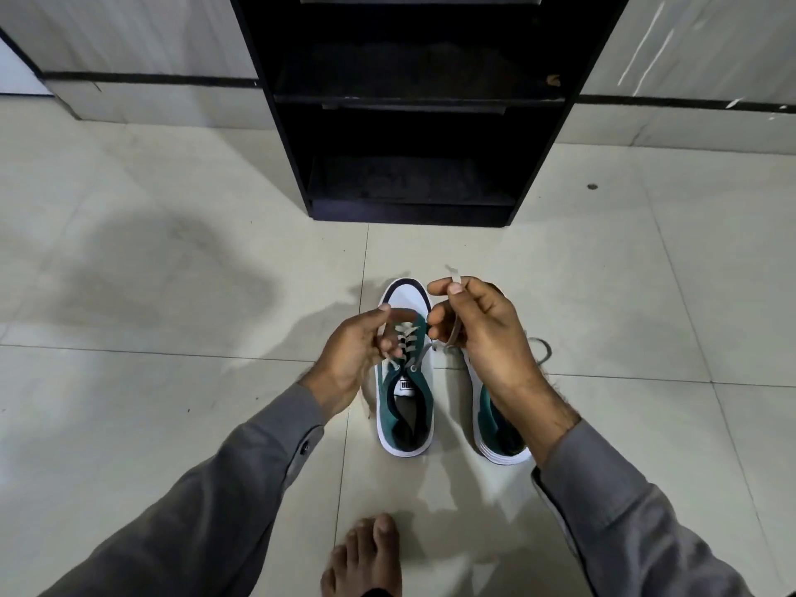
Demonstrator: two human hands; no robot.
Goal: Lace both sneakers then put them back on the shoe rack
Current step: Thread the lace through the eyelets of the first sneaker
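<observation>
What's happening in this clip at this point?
A person is crouched over two green-and-white sneakers on the tiled floor, in front of a black shoe rack whose visible shelves hold no shoes. Both hands work the lace of the left sneaker: the right hand pinches a lace end raised above the toe, and the left hand has its fingers at the crossed lacing. The right sneaker sits beside it, mostly hidden by the right forearm, with a loose lace trailing on the floor.

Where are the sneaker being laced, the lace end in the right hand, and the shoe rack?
Sneaker being laced [405, 407]: head view, on its teal collar beside the tongue.
Lace end [453, 273]: head view, on the tip above the right thumb.
Shoe rack [413, 213]: head view, on its bottom front board.
</observation>
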